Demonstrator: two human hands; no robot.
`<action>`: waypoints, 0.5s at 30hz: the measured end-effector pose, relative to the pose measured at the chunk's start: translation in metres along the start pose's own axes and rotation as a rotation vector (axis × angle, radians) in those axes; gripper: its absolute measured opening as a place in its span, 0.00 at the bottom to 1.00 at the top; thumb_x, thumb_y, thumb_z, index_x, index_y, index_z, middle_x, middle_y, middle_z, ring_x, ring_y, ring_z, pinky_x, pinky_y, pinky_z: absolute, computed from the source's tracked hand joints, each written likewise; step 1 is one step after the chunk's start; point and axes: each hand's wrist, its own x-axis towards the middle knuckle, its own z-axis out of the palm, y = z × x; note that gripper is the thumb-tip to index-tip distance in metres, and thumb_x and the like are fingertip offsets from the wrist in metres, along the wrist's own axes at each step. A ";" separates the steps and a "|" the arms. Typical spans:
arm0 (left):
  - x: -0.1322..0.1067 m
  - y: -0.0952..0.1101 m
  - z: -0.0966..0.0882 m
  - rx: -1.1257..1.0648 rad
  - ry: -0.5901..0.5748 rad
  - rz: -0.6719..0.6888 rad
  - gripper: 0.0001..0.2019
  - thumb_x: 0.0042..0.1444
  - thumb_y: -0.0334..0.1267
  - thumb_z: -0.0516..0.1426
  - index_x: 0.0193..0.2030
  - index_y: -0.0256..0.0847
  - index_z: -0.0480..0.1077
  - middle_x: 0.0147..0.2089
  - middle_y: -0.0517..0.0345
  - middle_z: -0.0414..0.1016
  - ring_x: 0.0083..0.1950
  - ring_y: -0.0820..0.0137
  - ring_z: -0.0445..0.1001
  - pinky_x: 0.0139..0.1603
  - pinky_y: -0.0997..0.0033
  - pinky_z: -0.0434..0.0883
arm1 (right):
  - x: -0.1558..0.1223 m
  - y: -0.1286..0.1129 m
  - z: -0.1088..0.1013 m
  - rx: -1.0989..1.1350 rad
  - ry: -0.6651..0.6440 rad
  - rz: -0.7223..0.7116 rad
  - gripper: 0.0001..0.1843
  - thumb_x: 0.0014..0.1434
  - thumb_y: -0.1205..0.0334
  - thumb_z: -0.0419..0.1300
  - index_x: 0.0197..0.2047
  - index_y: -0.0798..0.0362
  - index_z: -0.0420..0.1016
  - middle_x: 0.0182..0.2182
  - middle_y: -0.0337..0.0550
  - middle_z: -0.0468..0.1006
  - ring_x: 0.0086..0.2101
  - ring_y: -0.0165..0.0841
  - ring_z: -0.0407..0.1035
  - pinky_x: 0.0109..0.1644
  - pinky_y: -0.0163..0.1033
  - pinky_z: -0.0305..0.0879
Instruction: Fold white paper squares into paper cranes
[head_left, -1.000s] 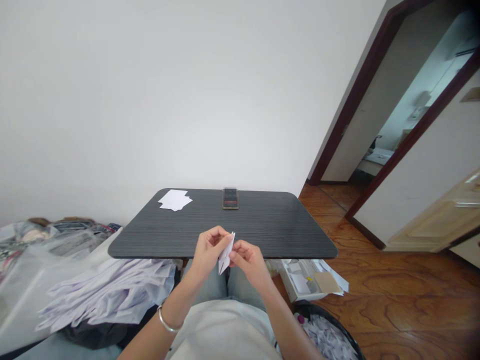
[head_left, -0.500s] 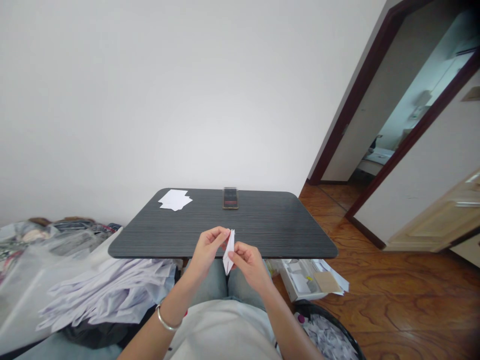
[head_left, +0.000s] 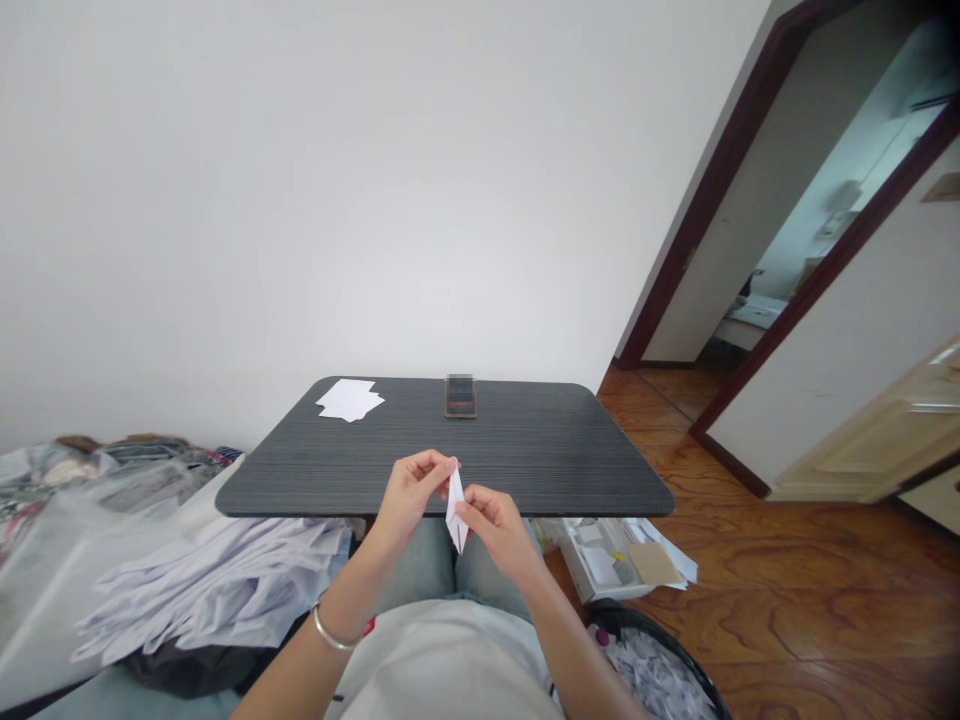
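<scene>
A small folded white paper piece (head_left: pixel 455 512) stands upright between my two hands, just in front of the near edge of the dark table (head_left: pixel 525 460). My left hand (head_left: pixel 409 500) pinches its upper tip with thumb and forefinger. The fingers of my right hand (head_left: pixel 496 525) are closed on its lower right side. Both hands hover over my lap, above my jeans.
On the far side of the table lie a few white paper sheets (head_left: pixel 349 399) and a phone (head_left: pixel 460 396). A heap of white paper (head_left: pixel 217 585) lies at my left. An open box (head_left: pixel 619 560) and a bin of paper scraps (head_left: pixel 660 675) sit on the wooden floor at my right.
The folded paper has been pressed narrower and turned more upright. My left fingers shifted to its top tip; both hands stayed in place.
</scene>
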 end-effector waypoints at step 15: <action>0.001 -0.002 -0.001 -0.043 0.222 0.157 0.12 0.49 0.45 0.56 0.25 0.36 0.66 0.23 0.61 0.65 0.23 0.77 0.63 0.22 0.79 0.61 | 0.000 0.001 0.005 0.019 0.086 -0.016 0.17 0.52 0.49 0.57 0.23 0.56 0.69 0.15 0.36 0.70 0.17 0.26 0.64 0.23 0.31 0.63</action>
